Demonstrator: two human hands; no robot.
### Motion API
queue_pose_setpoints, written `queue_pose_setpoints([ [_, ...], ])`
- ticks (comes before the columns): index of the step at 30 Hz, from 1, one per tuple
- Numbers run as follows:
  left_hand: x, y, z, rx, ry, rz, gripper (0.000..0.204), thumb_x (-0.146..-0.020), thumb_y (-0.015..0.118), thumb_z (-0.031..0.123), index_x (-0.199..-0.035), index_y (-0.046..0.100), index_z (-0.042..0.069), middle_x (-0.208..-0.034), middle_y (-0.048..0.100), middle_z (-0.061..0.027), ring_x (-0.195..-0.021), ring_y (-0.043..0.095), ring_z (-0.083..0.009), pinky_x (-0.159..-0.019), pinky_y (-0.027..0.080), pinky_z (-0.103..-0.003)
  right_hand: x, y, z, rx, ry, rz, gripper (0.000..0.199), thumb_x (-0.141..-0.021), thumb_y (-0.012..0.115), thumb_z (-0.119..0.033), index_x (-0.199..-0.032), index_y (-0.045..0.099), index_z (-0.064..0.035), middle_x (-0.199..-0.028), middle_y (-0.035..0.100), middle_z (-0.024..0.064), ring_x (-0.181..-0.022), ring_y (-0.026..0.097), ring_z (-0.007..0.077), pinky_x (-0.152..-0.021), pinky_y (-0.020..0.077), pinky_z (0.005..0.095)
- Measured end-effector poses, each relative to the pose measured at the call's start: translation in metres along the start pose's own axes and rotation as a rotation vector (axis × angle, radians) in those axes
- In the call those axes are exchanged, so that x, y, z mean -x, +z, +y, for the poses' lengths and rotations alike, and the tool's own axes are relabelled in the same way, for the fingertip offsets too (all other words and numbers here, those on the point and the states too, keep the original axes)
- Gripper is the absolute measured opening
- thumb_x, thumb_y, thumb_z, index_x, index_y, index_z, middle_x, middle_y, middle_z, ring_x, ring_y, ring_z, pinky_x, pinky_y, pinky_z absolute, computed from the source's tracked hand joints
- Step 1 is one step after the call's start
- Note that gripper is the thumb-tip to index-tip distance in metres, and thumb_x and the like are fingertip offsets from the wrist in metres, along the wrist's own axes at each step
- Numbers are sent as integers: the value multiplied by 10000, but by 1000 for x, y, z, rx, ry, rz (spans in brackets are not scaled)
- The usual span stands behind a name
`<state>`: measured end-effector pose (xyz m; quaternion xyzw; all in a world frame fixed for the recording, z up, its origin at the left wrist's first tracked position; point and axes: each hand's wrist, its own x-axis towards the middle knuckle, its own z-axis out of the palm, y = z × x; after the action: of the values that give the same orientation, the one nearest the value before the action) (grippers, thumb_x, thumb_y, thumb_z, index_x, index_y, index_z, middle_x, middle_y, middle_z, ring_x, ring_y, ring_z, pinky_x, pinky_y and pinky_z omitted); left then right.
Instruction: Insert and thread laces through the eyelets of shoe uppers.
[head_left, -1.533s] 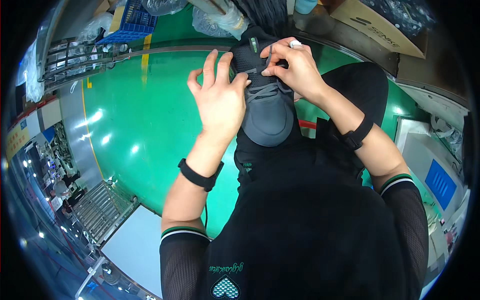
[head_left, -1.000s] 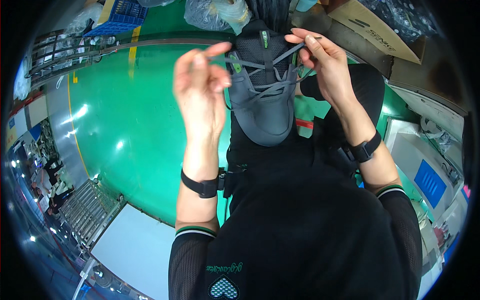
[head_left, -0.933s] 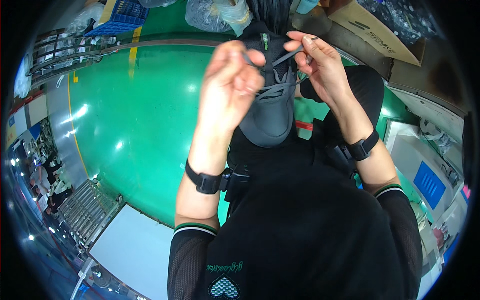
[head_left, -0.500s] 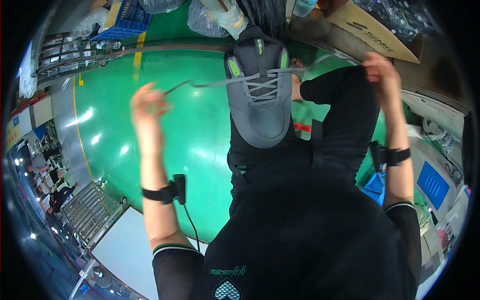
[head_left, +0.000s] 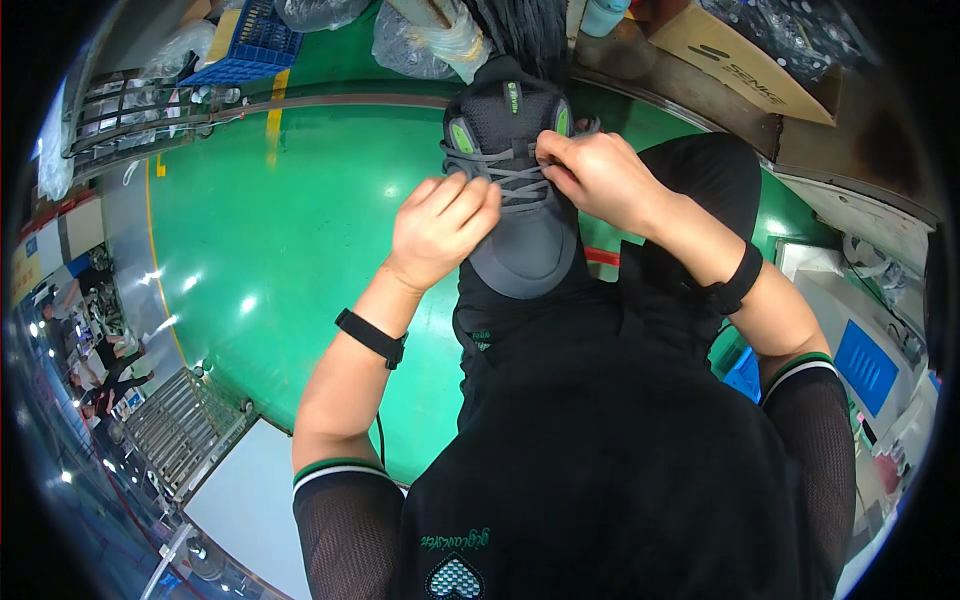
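Observation:
A grey and black sneaker (head_left: 522, 255) with lime-green accents rests on my thigh, its toe toward me. Grey shoelace (head_left: 520, 184) crosses in several rows over its tongue. My left hand (head_left: 445, 225) is closed at the shoe's left side, fingers curled around the lace by the eyelets. On the other side, my right hand (head_left: 605, 178) pinches the lace near the upper eyelets, its thumb and forefinger close to the tongue. The fingertips of both hands are partly hidden, and so are the lace ends.
Green floor (head_left: 290, 230) lies to the left. A blue crate (head_left: 250, 42) and plastic-wrapped bundles (head_left: 425, 45) stand ahead. At the far right is a cardboard box (head_left: 745, 60), above a grey machine with a blue panel (head_left: 866, 368). A metal rack (head_left: 180, 430) stands at lower left.
Both hands have come inward from wide apart to the shoe's two sides. The lace ends, stretched out sideways before, are now gathered near the eyelets. The shoe has hardly moved.

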<state>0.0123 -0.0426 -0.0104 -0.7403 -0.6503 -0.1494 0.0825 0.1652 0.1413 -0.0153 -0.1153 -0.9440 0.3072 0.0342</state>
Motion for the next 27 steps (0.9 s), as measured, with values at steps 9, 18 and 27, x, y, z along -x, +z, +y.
queue_pose_setpoints([
  [9, 49, 16, 22, 367, -327, 30, 422, -783, 541, -42, -1176, 643, 75, -1233, 606, -119, -1171, 585, -274, -925, 522, -350, 19, 10, 15, -190, -73, 203, 122, -856, 619, -62, -936, 530, -41, -686, 594, 157, -649, 613, 344, -591, 488, 401],
  [18, 137, -86, -152, 983, -1248, 557, 284, -970, 534, 207, -1117, 593, -29, -880, 639, -92, -753, 640, -155, -704, 527, -276, 19, 24, 32, -989, 453, 64, 134, -925, 629, -160, -937, 519, -84, -743, 570, -18, -641, 521, 33, -503, 408, 192],
  [27, 129, -74, -137, 1023, -1333, 824, 235, -968, 544, 140, -1118, 583, -36, -897, 658, -113, -810, 667, -203, -736, 559, -281, 9, 36, 7, -1102, 622, 246, 252, -873, 708, -173, -875, 477, -73, -684, 553, -6, -616, 530, 57, -554, 419, 201],
])
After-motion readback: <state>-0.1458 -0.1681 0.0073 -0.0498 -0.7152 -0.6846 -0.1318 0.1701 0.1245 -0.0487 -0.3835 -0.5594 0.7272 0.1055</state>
